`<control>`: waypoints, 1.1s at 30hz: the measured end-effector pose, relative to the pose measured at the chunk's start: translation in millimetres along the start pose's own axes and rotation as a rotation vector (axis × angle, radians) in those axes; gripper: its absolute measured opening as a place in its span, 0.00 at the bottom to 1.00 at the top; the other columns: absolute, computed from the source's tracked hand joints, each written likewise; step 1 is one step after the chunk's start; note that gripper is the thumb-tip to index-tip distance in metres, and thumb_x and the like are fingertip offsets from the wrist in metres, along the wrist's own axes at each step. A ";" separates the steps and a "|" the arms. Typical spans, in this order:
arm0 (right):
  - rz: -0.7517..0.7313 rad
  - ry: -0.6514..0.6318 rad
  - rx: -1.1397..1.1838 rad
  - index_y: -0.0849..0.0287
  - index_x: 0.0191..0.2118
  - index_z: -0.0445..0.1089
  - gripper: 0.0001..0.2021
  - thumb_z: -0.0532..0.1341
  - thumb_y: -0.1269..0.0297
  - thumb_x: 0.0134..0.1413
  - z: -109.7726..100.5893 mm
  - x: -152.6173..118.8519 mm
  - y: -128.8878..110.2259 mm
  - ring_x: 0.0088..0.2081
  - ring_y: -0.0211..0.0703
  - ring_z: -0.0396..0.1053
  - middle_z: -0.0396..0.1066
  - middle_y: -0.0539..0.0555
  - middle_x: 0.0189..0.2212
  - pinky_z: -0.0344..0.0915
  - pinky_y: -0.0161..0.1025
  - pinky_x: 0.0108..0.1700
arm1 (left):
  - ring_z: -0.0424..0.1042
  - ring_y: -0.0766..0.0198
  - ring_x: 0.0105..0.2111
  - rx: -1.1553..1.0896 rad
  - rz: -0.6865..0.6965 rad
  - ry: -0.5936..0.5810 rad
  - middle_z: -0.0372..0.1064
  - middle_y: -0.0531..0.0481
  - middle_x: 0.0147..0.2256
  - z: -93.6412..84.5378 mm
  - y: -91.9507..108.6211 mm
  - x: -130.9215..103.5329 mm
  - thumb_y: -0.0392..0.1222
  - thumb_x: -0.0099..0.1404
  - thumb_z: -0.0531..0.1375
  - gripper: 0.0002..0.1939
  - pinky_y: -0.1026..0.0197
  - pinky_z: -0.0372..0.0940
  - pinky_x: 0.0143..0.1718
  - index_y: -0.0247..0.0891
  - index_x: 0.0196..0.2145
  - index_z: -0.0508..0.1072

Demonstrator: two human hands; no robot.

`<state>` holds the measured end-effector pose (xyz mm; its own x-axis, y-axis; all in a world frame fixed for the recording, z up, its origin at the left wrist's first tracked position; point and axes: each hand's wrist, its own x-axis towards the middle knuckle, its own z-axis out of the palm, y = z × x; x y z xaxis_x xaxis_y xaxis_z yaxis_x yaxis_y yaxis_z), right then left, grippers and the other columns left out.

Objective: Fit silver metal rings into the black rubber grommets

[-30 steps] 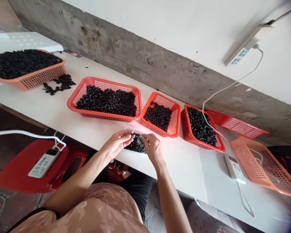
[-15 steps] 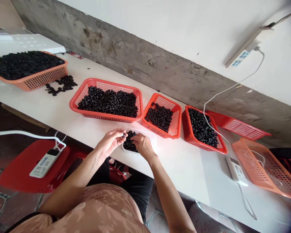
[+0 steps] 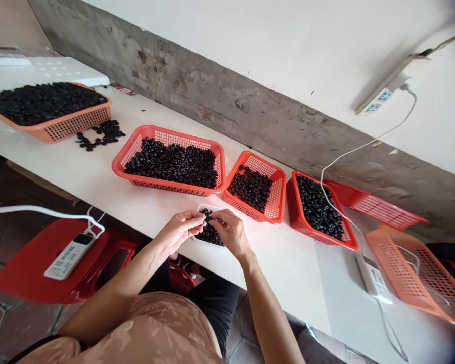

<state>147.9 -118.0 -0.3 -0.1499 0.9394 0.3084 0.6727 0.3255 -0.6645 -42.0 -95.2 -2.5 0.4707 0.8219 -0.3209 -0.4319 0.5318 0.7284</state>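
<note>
Above a small white tray [image 3: 201,206] of loose black round parts [image 3: 210,235], my two hands meet fingertip to fingertip. My left hand [image 3: 181,228] is closed in a pinch on a small black round part, its palm turned partly upward. My right hand [image 3: 232,232] comes from the other side, thumb and forefinger pressed together close to that part. What lies between the right fingertips is too small and covered to make out. The right hand and its fingers hide some of the tray.
Red baskets [image 3: 169,188] [image 3: 255,212] [image 3: 318,237] of black parts line the table behind the tray. An orange basket [image 3: 76,121] heaped with flat black pieces stands far left, some pieces scattered beside it. At right are a white power strip [image 3: 373,283], a cable and another orange basket [image 3: 402,268].
My right hand has lifted out of the parts in the tray and come up to the fingertips of my left hand. The left hand keeps its pinch, slightly further right in view.
</note>
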 end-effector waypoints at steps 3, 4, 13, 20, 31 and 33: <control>-0.087 0.128 0.152 0.56 0.42 0.76 0.06 0.61 0.66 0.62 -4.1 -6.5 -13.1 0.40 0.42 0.74 0.75 0.54 0.38 0.72 0.38 0.44 | 0.70 0.70 0.27 0.009 -0.011 -0.006 0.75 0.48 0.30 4.4 -9.8 2.6 0.44 0.49 0.76 0.18 0.67 0.65 0.33 0.32 0.36 0.81; -0.093 0.143 0.165 0.56 0.42 0.77 0.07 0.61 0.66 0.63 -4.7 -8.4 -16.5 0.41 0.42 0.74 0.75 0.54 0.39 0.72 0.38 0.45 | 0.70 0.69 0.28 0.001 -0.009 -0.014 0.75 0.48 0.30 5.6 -12.5 3.3 0.44 0.49 0.76 0.18 0.66 0.65 0.34 0.32 0.36 0.82; -0.156 0.113 0.034 0.53 0.52 0.75 0.14 0.56 0.66 0.68 -11.9 -18.1 -30.0 0.48 0.44 0.74 0.72 0.58 0.47 0.72 0.41 0.51 | 0.70 0.68 0.31 -0.021 -0.003 -0.055 0.75 0.48 0.31 8.0 -15.9 0.3 0.45 0.50 0.75 0.16 0.65 0.64 0.35 0.33 0.34 0.82; -0.119 0.130 0.127 0.55 0.47 0.77 0.11 0.58 0.68 0.67 -16.6 -18.6 -35.2 0.45 0.42 0.75 0.76 0.56 0.43 0.72 0.39 0.49 | 0.70 0.67 0.29 0.038 0.015 -0.044 0.77 0.46 0.30 8.0 -16.8 -1.6 0.48 0.49 0.76 0.18 0.63 0.64 0.35 0.33 0.33 0.83; -0.001 0.211 0.181 0.56 0.43 0.78 0.09 0.59 0.66 0.65 -12.1 -26.6 -36.8 0.43 0.44 0.75 0.77 0.57 0.42 0.73 0.41 0.48 | 0.77 0.65 0.31 0.037 0.092 -0.071 0.76 0.52 0.33 17.3 -5.7 -11.0 0.39 0.52 0.74 0.24 0.62 0.69 0.38 0.40 0.47 0.78; 0.008 0.237 0.162 0.56 0.42 0.78 0.10 0.58 0.65 0.66 -12.1 -26.7 -37.4 0.43 0.45 0.76 0.77 0.57 0.41 0.73 0.42 0.47 | 0.77 0.64 0.31 0.053 0.106 -0.051 0.76 0.52 0.33 19.1 -5.5 -11.5 0.38 0.52 0.73 0.23 0.62 0.69 0.38 0.39 0.47 0.77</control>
<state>135.4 -156.6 24.5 0.0415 0.8968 0.4406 0.5454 0.3491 -0.7620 -30.3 -111.6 8.7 0.4635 0.8607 -0.2108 -0.4409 0.4303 0.7877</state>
